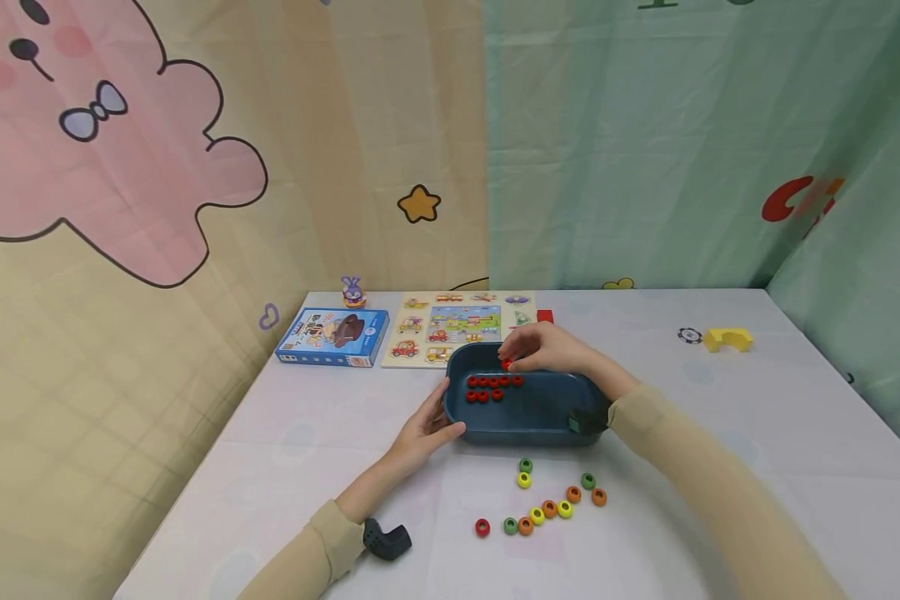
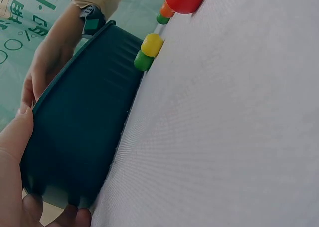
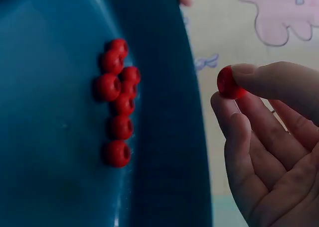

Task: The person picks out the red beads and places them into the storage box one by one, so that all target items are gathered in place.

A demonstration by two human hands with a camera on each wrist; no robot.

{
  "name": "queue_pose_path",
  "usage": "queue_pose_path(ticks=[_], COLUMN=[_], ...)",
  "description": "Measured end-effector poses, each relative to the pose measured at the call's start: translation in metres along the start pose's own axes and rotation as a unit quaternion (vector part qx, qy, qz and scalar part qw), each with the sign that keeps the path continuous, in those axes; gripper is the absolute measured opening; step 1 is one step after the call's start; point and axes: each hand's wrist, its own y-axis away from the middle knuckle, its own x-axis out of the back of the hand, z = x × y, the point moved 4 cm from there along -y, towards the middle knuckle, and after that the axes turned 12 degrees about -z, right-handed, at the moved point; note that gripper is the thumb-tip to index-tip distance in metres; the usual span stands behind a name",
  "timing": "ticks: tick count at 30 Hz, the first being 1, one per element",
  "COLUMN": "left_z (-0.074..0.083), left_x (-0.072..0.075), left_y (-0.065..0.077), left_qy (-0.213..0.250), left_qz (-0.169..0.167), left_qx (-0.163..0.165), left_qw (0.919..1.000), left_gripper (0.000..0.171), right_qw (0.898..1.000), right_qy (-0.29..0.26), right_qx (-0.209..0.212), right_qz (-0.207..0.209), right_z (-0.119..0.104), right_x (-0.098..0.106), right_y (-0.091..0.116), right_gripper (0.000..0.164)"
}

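Note:
A dark blue rectangular tray [image 1: 543,410] sits on the table, with several red beads [image 3: 112,87] in two rows toward its left end. My right hand [image 1: 551,348], over the tray's back wall in the head view, pinches one more red bead [image 3: 228,82] between thumb and fingertip. At the tray's left end my left hand [image 1: 420,429] grips it; in the left wrist view the thumb [image 2: 17,130] lies along the rim and the fingers curl round the end wall. Loose green, yellow and orange beads [image 1: 550,509] lie in front of the tray, with one red bead [image 1: 482,527] beside them.
Behind the tray lie a picture puzzle board [image 1: 412,325] and a blue box [image 1: 333,337], with a small purple toy figure [image 1: 353,293] at the back edge. A yellow arch block [image 1: 727,339] stands at the right. Cloth curtains [image 1: 607,150] hang behind the table.

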Motion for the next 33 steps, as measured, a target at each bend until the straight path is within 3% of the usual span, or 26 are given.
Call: queue_pose_path(ticks=[7, 12, 21, 33], left_z=[0.001, 0.001, 0.000, -0.001], left_x=[0.000, 0.000, 0.001, 0.001], left_y=[0.000, -0.001, 0.000, 0.000], left_qy=[0.000, 0.000, -0.009, -0.008], left_qz=[-0.004, -0.004, -0.002, 0.003], left_qx=[-0.004, -0.003, -0.001, 0.001], left_qw=[1.0000, 1.0000, 1.0000, 1.0000], left_gripper=[0.073, 0.073, 0.072, 0.072], right_qw=[0.999, 0.999, 0.993, 0.990], right_qy=[-0.017, -0.029, 0.047, 0.068], right_qx=[-0.025, -0.032, -0.063, -0.079], right_qz=[-0.010, -0.025, -0.084, -0.097], right_z=[0.024, 0.028, 0.050, 0.055], right_x=[0.000, -0.004, -0.018, -0.021], right_y=[-0.010, -0.012, -0.021, -0.021], right_gripper=[0.027, 0.024, 0.020, 0.020])
